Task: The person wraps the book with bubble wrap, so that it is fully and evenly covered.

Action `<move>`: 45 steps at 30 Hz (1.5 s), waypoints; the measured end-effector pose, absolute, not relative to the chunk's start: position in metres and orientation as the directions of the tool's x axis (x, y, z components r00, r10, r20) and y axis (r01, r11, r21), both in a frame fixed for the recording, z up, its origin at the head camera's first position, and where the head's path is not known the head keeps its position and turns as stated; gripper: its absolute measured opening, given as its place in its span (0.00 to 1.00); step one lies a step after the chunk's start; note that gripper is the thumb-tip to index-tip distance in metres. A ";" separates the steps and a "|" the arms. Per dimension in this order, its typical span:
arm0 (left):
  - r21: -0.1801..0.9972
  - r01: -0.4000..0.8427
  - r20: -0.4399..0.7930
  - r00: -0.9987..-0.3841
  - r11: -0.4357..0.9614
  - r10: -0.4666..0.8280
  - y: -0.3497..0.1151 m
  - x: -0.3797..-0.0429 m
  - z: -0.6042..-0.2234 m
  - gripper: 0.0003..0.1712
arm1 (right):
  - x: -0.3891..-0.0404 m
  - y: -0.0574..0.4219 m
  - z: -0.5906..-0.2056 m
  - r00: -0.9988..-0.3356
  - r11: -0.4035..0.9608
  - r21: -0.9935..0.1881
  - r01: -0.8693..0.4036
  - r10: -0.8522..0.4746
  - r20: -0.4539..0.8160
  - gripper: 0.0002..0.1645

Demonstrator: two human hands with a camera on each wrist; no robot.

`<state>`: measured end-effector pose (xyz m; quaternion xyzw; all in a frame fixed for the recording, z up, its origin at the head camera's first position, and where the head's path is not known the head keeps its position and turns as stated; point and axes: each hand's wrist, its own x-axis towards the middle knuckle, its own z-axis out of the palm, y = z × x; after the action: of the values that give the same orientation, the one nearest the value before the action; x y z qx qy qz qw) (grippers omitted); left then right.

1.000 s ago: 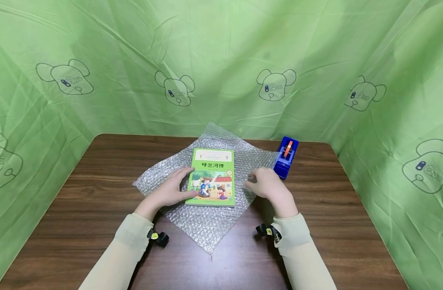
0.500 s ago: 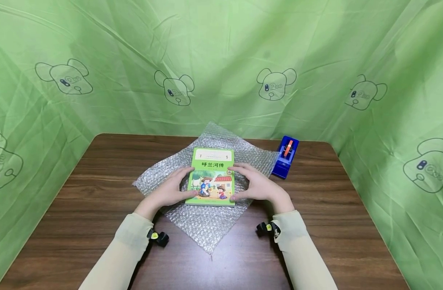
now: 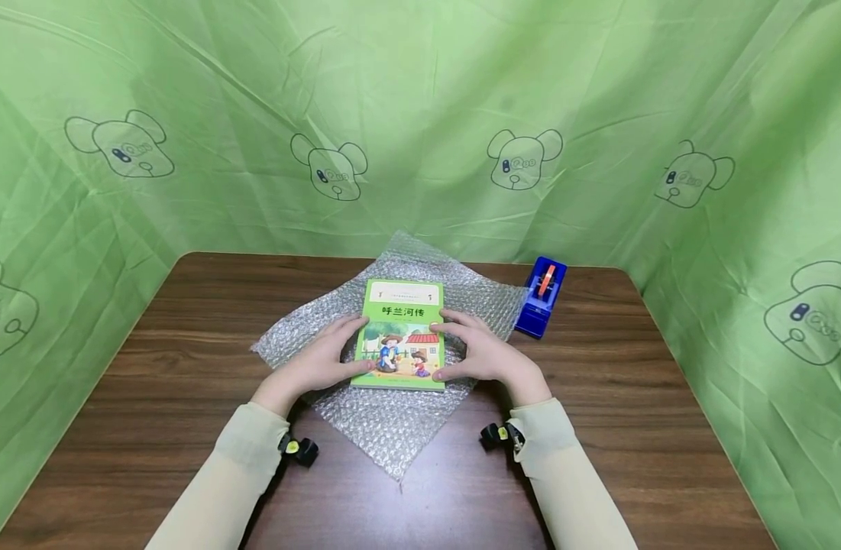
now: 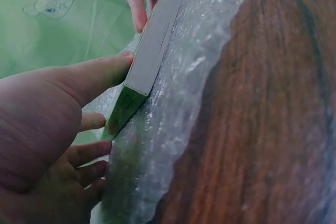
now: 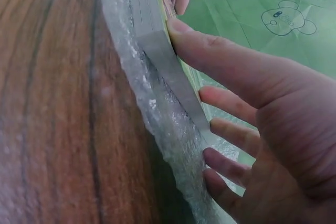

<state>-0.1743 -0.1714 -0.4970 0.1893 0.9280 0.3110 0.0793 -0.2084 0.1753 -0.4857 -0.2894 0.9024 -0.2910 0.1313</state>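
Note:
A green paperback book (image 3: 401, 336) with an illustrated cover lies on a sheet of bubble wrap (image 3: 393, 435), set like a diamond on the table. My left hand (image 3: 317, 365) rests along the book's left side, thumb on the cover near the lower corner. On the opposite side my right hand (image 3: 487, 353) touches the book, its thumb on the lower right part of the cover. In the right wrist view, the fingers (image 5: 231, 135) are spread, some against the book's side, others by the wrap. The left wrist view shows the fingers (image 4: 92, 153) fairly straight, beside the green spine.
A blue tape dispenser (image 3: 540, 298) with an orange roll stands at the back right, close to the wrap's right corner. Green printed cloth (image 3: 420, 99) hangs around the back and sides of the brown wooden table (image 3: 186, 344).
My right hand has moved left from above the wrap to the book's right side, and its fingers have spread out. The left hand and the book have stayed nearly still.

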 end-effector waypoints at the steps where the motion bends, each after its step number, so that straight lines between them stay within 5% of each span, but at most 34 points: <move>1: 0.590 0.316 -0.024 -0.913 0.743 0.407 -0.171 -0.173 -0.496 0.53 | -0.208 0.175 -0.486 -0.798 0.664 -0.603 -0.442 -0.598 -0.073 0.58; 13: 0.419 0.659 0.130 -0.725 0.625 0.677 -0.178 -0.145 -0.472 0.43 | -0.206 0.173 -0.486 -0.805 0.667 -0.623 -0.409 -0.586 -0.099 0.58; 28: 0.401 0.709 0.063 -0.654 0.581 0.754 -0.185 -0.120 -0.482 0.74 | -0.204 0.178 -0.486 -0.804 0.662 -0.631 -0.404 -0.586 -0.100 0.57; 38: 0.364 0.735 0.076 -0.635 0.572 0.769 -0.183 -0.121 -0.484 0.67 | -0.205 0.177 -0.486 -0.804 0.667 -0.630 -0.397 -0.584 -0.112 0.58; 45: 0.314 0.773 0.129 -0.610 0.552 0.782 -0.179 -0.121 -0.483 0.49 | -0.205 0.177 -0.483 -0.797 0.653 -0.643 -0.400 -0.594 -0.108 0.57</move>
<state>-0.1209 -0.1791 -0.4830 0.4412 0.8807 0.1719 0.0129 -0.2053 0.1767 -0.4826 -0.2774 0.8956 -0.3105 0.1566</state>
